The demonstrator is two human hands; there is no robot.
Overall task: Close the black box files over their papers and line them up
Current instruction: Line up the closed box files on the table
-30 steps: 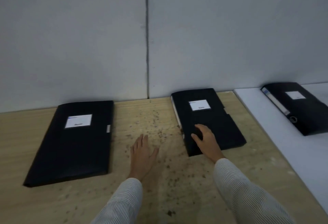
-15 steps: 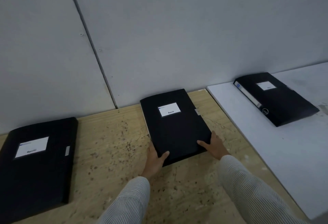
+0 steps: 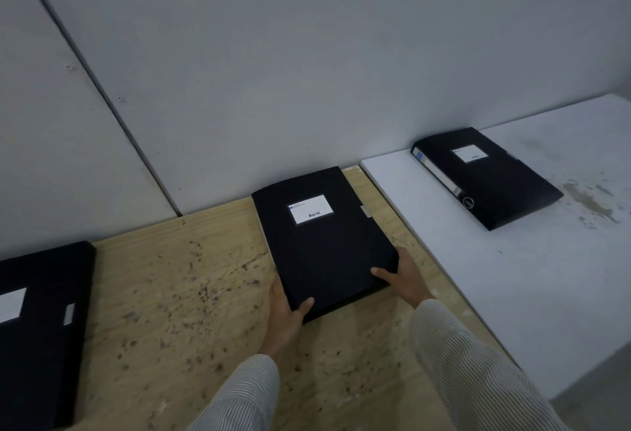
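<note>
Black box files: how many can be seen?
3. Left file on the wooden table's left edge, partly cut off; middle file gripped by both hands; right file on the white surface.

A pale grey panelled wall (image 3: 307,54) fills the upper half, a dark vertical seam (image 3: 102,89) slanting from eleven o'clock toward centre, with small screw heads beside it. Below lies a speckled light plywood tabletop (image 3: 177,294). At three o'clock, a stained white board surface (image 3: 512,277) abuts it. Light is dim and even.
</note>
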